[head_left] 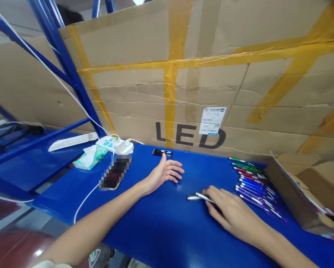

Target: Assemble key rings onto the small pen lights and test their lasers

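Over the middle of the blue tabletop [161,227], my left hand [167,173] is open, its fingers spread and holding nothing. Just behind it lie a few black pens [161,153] near the cardboard wall. My right hand [225,208] is closed around silver pens [199,196], whose tips stick out to the left; at least two show, and the rest is hidden under the fingers. To the right of that hand, several coloured pens [253,182] lie in a row, green, red, blue and purple.
An open cardboard box [292,197] stands at the right edge. Left of my hands are a phone [115,173] with a white cable, a tissue pack [91,157] and a power strip [115,144]. Behind rises a large taped cardboard sheet [139,100] beside a blue metal frame [69,70].
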Tool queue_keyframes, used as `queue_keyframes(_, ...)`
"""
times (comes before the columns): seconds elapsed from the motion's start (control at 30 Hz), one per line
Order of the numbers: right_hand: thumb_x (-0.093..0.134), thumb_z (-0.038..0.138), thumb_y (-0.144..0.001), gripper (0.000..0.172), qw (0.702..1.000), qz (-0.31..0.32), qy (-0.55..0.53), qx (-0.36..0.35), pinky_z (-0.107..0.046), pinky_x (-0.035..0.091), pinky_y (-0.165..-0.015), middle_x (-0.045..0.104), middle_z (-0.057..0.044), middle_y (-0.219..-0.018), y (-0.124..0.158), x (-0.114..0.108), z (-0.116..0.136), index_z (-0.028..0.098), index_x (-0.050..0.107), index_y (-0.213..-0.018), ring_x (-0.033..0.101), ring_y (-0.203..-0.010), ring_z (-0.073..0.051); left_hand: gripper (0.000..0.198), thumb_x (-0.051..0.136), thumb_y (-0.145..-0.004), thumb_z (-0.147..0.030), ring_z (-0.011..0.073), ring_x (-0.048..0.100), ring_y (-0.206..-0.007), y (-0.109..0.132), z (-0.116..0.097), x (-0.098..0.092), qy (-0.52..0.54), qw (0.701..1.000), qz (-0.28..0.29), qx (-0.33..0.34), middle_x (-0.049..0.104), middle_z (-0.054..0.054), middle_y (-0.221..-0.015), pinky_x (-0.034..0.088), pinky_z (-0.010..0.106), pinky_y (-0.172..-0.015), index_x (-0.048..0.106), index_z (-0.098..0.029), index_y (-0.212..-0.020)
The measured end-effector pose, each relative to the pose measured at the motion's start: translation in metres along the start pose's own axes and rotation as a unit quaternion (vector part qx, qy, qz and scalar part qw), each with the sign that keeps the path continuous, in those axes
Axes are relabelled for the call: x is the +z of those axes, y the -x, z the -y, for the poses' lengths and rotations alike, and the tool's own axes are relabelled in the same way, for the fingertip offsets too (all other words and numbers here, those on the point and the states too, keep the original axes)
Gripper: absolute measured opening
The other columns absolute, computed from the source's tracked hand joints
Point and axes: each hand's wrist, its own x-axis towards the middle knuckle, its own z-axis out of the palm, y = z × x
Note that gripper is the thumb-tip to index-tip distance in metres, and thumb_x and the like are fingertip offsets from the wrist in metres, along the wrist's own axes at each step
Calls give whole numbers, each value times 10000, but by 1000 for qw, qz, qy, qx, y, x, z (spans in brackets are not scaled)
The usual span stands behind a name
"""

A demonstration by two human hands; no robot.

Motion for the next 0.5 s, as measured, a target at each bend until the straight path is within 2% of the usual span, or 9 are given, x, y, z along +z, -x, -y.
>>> queue_keyframes(0.1, 448, 205, -1077, 134, 998, 40, 14, 43, -342, 478, -696, 704, -29, -895, 2, -15, -5, 248, 573, -1056, 690, -762, -221, 864, 383, -960, -877, 248, 728, -937, 1, -1, 1, -5, 1000, -3, 2, 744, 201, -1163, 578, 333, -790, 698, -108, -1196)
queue_keyframes(0.33, 534, 188, -1002, 128, 985, 124, 12, 119, -323, 435, -662, 708, -13, -830, 8, -34, -19, 257, 534, -894, 690, -719, -212, 788, 466, -979, -821, 235, 730, -897, -1, 1, 0, -22, 1000, -6, 1, 746, 203, -1156, 577, 326, -761, 702, -100, -1194)
queue_keyframes(0.43, 567, 186, -977, 99, 982, 133, 16, 136, -315, 439, -640, 723, -19, -816, 16, -37, -27, 258, 590, -913, 713, -714, -221, 760, 480, -991, -795, 233, 727, -887, -1, 1, 0, -26, 1000, -5, 0, 746, 204, -1157, 579, 331, -759, 702, -98, -1194)
queue_keyframes(0.5, 585, 199, -965, 85, 983, 115, 19, 141, -311, 458, -642, 734, -24, -816, 23, -37, -34, 261, 625, -921, 731, -726, -224, 748, 481, -998, -784, 232, 725, -891, 0, 0, 0, -30, 1000, -3, -1, 747, 202, -1159, 578, 330, -761, 702, -99, -1200)
